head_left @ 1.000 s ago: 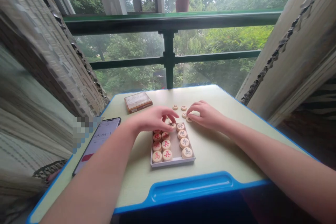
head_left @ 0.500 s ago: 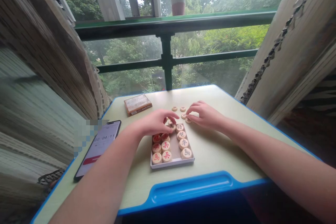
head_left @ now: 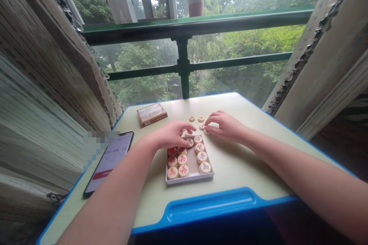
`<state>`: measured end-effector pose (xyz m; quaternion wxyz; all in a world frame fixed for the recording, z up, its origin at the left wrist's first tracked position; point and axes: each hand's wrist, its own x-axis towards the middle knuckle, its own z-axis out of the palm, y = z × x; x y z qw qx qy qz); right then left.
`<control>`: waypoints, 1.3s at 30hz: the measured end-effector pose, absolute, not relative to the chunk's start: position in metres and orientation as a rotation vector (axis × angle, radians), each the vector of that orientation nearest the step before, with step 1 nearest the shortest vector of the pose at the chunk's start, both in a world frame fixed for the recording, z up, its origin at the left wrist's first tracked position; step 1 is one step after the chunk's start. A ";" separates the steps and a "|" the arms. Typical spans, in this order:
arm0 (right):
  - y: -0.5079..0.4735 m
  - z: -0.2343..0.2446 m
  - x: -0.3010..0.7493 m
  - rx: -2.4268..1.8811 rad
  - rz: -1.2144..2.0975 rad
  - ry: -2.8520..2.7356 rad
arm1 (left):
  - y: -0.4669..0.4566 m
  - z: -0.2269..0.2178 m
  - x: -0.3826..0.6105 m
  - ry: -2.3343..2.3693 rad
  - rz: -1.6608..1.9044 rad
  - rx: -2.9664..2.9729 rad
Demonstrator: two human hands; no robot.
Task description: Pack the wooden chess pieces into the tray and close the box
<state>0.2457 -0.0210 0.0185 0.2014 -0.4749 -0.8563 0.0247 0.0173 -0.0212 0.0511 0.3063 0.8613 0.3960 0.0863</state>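
My left hand [head_left: 172, 134] reaches over the far side of a shallow open box [head_left: 191, 180]. Its thumb touches a black-marked Chinese chess piece [head_left: 190, 142] in the back row, with the fingers arched apart above. Red-marked pieces [head_left: 183, 171] stand in the two left columns, partly hidden by this hand; black-marked pieces [head_left: 202, 156] line the right column. Beyond the box, my right hand [head_left: 222, 125] has its thumb and fingertips closed at a Chinese chess piece [head_left: 206, 131] lying on the table. Other loose pieces [head_left: 192, 118] lie close by.
A phone [head_left: 110, 160] showing a running timer lies left of my left forearm. A brown-edged flat box [head_left: 151, 113] sits at the back left. The pale table [head_left: 244, 168] has a blue rim with a moulded groove [head_left: 211, 204] in front. Curtains flank both sides, and a green railing stands behind.
The black-marked piece under my left thumb has gone lower, into the back row of the box. My right hand stays by the loose pieces. The view has shifted slightly.
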 end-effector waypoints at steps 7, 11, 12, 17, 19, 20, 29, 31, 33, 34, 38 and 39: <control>-0.022 0.020 0.244 -1.334 0.057 -2.404 | -0.021 0.056 0.017 1.036 0.191 2.367; -0.023 0.021 0.244 -1.330 0.070 -2.390 | -0.021 0.055 0.018 1.033 0.203 2.376; -0.023 0.022 0.244 -1.325 0.073 -2.386 | -0.020 0.054 0.017 1.033 0.204 2.375; -0.023 0.022 0.244 -1.331 0.079 -2.390 | -0.020 0.054 0.016 1.019 0.199 2.385; -0.023 0.022 0.243 -1.332 0.083 -2.390 | -0.019 0.055 0.016 1.025 0.192 2.389; -0.023 0.022 0.244 -1.330 0.084 -2.388 | -0.019 0.055 0.016 1.028 0.190 2.385; -0.024 0.022 0.243 -1.332 0.074 -2.401 | -0.019 0.051 0.017 1.063 0.200 2.333; -0.024 0.022 0.242 -1.337 0.080 -2.406 | -0.019 0.051 0.017 1.059 0.195 2.335; -0.025 0.023 0.242 -1.337 0.085 -2.405 | -0.019 0.050 0.017 1.055 0.191 2.334; -0.025 0.023 0.242 -1.334 0.087 -2.405 | -0.019 0.051 0.017 1.053 0.186 2.331; -0.024 0.020 0.243 -1.320 0.107 -2.392 | -0.019 0.051 0.018 1.055 0.193 2.296; -0.023 0.018 0.243 -1.312 0.119 -2.379 | -0.019 0.051 0.018 1.057 0.200 2.290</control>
